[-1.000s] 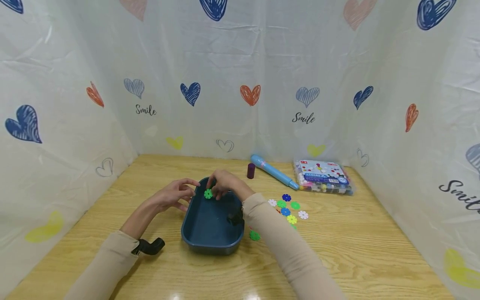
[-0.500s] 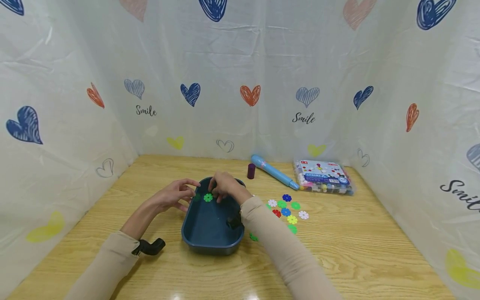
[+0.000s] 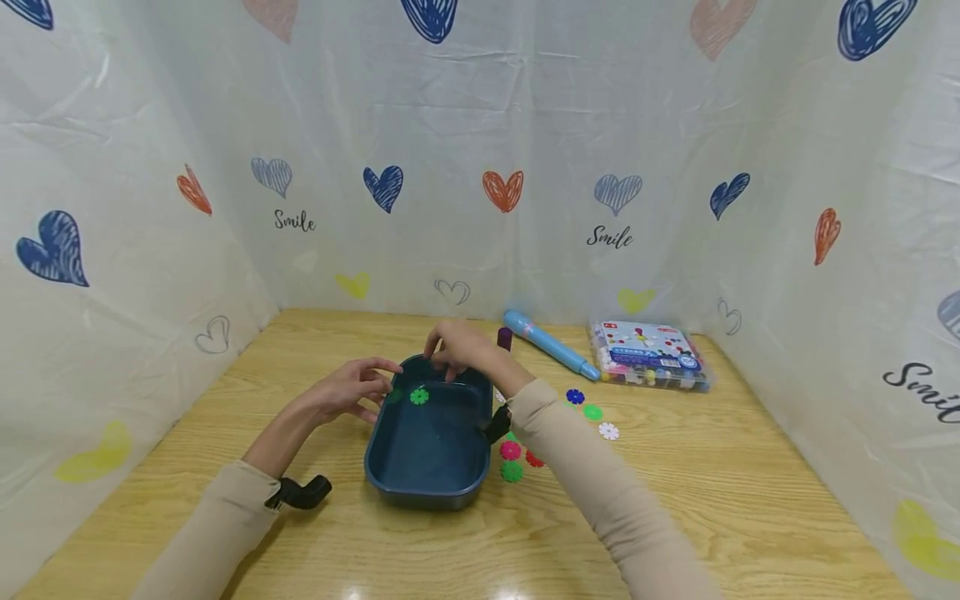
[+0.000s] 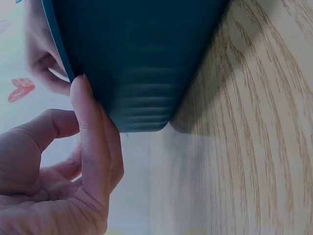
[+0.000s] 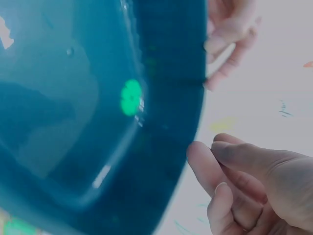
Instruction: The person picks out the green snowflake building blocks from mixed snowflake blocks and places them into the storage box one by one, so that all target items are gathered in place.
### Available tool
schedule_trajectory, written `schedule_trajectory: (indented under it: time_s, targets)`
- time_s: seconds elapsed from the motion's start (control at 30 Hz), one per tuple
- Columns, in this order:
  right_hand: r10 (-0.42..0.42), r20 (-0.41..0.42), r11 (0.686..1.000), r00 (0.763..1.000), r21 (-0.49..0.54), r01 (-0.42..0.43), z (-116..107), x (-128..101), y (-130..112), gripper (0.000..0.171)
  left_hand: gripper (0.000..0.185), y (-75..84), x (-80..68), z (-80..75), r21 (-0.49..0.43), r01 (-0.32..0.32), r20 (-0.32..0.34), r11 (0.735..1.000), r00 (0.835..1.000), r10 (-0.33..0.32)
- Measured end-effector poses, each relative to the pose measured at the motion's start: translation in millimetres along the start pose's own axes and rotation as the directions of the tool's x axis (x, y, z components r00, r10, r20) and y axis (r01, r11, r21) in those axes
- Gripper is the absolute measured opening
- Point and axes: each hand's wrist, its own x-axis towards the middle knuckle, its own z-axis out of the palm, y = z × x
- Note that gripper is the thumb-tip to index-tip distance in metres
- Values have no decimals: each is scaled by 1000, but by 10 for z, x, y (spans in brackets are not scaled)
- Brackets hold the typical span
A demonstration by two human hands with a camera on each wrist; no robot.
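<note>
Blue tray [image 3: 427, 492] on worktop [image 3: 750, 500], near centre; green flower piece [image 3: 419, 397] lying inside at far end. Left hand [image 3: 347, 392] grip released, fingertips against far-left tray wall; right hand [image 3: 459, 352] grip released, fingers loosely bent above far rim, grasping nothing. Loose flower pieces [image 3: 592, 412] right of tray; blue pen [image 3: 547, 343] and box [image 3: 649, 353] far right.

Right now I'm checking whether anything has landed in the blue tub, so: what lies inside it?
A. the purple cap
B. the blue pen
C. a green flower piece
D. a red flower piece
C: a single green flower piece lies on the floor of the blue tub, near its far end; the right wrist view shows it too.
</note>
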Motion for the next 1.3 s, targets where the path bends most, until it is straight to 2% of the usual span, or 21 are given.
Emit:
schedule_trajectory:
  time_s: [0.13,0.3,0.53,0.77,1.1,1.3]
  targets:
    - [-13,7,999,1000,42,13,-179,-155,9,20,44,-5,9,6,-1,4,-12,1000,1000,-4]
    - [-3,-16,999,1000,44,4,-332,-402,110,19,45,-11,9,8,-9,18,-19,1000,1000,-18]
    - [7,-69,1000,998,18,-5,-433,-745,385,15,48,0,4,10,-20,28,-11,999,1000,-28]
    - [23,-32,999,999,28,-22,-512,-1117,631,18,49,3,-4,22,-42,20,13,999,1000,-19]
    - [-27,-1,1000,1000,-8,27,-387,-1700,1066,18,50,-49,-4,4,-74,13,37,997,999,-11]
    - [-8,33,1000,999,29,7,-282,-1903,1256,21,50,-82,29,-7,-108,11,49,994,999,-5]
